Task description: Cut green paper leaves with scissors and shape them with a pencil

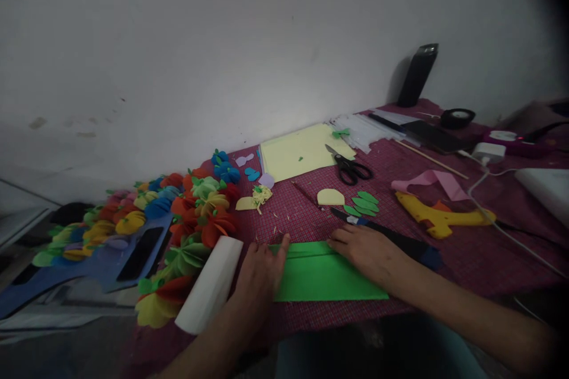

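Observation:
A bright green sheet of paper lies across the front of the table, with a narrow strip folded over along its far edge. My left hand rests on the sheet's left end, thumb stretched out apart from the fingers. Laid over the far right part of the fold is my right hand, its fingers extended and pressing down on the paper. A dark craft knife lies partly behind my right hand. Just beyond are several green paper leaves, a cream half-round piece and a brown pencil.
Many colourful paper flowers and a white roll crowd the left. Farther back are cream sheets and black scissors. On the right lie a yellow glue gun, pink ribbon, a phone and a black bottle.

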Motion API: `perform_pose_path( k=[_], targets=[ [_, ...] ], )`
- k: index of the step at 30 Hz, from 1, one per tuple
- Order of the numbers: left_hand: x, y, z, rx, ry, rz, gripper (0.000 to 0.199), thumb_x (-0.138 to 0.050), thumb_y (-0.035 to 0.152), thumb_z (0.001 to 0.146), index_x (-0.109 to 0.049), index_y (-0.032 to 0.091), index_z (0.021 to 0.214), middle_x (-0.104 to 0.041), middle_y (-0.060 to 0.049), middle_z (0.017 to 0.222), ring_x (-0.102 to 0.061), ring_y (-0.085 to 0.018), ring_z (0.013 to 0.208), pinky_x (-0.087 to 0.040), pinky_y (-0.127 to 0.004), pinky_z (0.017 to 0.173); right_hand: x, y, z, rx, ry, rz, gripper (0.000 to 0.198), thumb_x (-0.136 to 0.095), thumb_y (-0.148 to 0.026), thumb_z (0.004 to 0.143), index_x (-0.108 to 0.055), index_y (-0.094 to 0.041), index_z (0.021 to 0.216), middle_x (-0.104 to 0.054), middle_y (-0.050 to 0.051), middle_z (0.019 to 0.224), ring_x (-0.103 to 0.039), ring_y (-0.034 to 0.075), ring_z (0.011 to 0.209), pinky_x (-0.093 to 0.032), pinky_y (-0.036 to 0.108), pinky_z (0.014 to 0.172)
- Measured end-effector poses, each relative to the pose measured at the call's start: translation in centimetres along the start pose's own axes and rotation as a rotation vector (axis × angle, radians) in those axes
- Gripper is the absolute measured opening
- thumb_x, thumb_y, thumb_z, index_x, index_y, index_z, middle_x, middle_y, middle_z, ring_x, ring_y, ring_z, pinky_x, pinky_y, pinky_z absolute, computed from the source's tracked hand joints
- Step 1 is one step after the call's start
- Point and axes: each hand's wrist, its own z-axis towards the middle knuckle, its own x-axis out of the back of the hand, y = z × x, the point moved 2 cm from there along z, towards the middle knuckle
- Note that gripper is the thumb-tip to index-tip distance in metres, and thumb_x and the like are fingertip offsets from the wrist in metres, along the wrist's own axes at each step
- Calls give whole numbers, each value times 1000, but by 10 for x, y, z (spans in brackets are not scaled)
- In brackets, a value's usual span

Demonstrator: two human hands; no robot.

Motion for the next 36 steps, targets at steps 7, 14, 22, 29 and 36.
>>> perform_pose_path(
  k=[7, 14, 22, 29, 36],
  targets=[
    [13, 20, 8, 70, -45, 47, 60, -42, 4, 83, -37, 23, 140, -62, -9, 69, -59, -25, 71, -41, -39, 71, 4, -6, -6, -36, 46, -36, 34, -44, 2, 80, -64, -15, 101, -68, 8, 95, -63, 21, 89, -48, 38, 82],
    [9, 32, 8, 94, -119, 245, 64, -45, 4, 83, -28, 22, 143, -66, -13, 76, -60, -27, 73, -39, -37, 68, -2, -43, 2, -99, 112, -107, 47, -40, 0, 76, -57, -5, 120, -55, 18, 130, -53, 29, 117, -44, 48, 96],
    [2, 34, 9, 95, -82, 213, 61, -44, 5, 84, -29, 16, 142, -67, -13, 80, -60, -25, 77, -40, -38, 72, -17, -75, 14, -69, 18, 190, 65, -43, -7, 72, -39, -3, 137, -39, 19, 142, -38, 29, 130, -38, 48, 104],
    [-4, 34, 10, 128, -48, 138, 64, -47, 8, 83, -29, 20, 143, -67, -15, 83, -60, -29, 84, -38, -43, 76, -13, -59, 2, -139, -14, 354, 76, -52, -49, 82, -32, -7, 142, -27, 16, 149, -23, 29, 137, -23, 47, 113],
    [7, 34, 10, 92, -98, 197, 69, -48, 6, 84, -22, 28, 143, -67, -11, 75, -61, -28, 78, -40, -40, 72, -2, -61, -15, -42, -120, 576, 107, -45, -78, 68, -22, -8, 145, -15, 17, 152, -11, 30, 140, -12, 49, 114]
  ],
)
